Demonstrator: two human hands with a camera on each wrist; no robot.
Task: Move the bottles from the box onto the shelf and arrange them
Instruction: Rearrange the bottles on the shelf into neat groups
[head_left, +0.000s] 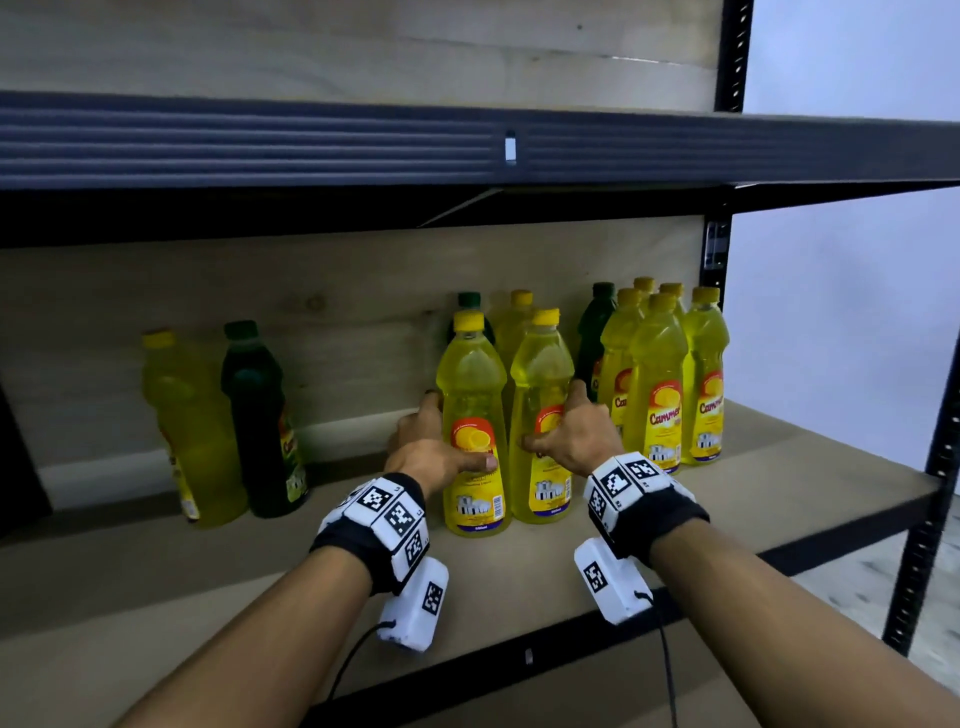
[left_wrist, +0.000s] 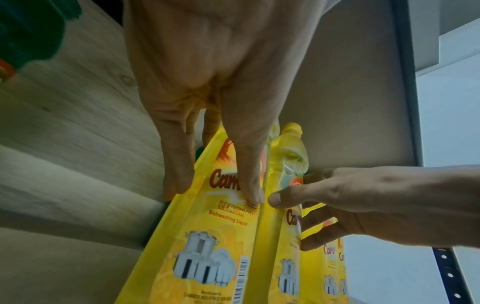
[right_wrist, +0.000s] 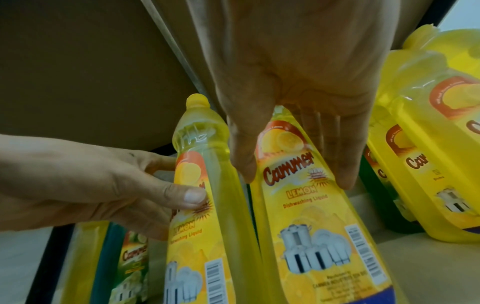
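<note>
Right now, two bottles are standing apart at the far left of the shelf (head_left: 779, 467), well to the left of both hands: a yellow bottle (head_left: 195, 426) and, touching its right side, a dark green bottle (head_left: 262, 421), both upright and blurred.

Moving right, the left hand (head_left: 441, 447) is gripping the left front bottle (head_left: 472, 426), a yellow lemon dishwashing liquid bottle standing upright on the shelf board. Its grip is wrapping the bottle at label height, with the thumb (left_wrist: 250, 181) pressing on the front of the label and the fingers (left_wrist: 179, 176) reaching around the far left side.

Just beside it, touching along the sides (the left wrist view is showing hardly any gap), the right front bottle (head_left: 540, 415) is standing upright in the right hand (head_left: 576, 436). That grip is likewise closing around the bottle's middle, the thumb lying on the label's left edge and the fingers curling round the right side.

Behind these two gripped bottles, another yellow bottle (head_left: 517, 322) and a green-capped one (head_left: 470, 301) are standing against the wooden back panel (head_left: 337, 301).

Further right of the right hand's grip, a tight cluster of yellow bottles (head_left: 670, 374) is standing at the shelf's right end, with one dark green bottle (head_left: 595, 332) at its back left. Black metal uprights (head_left: 924, 519) are framing the right side, and an upper shelf (head_left: 311, 140) is running overhead.
</note>
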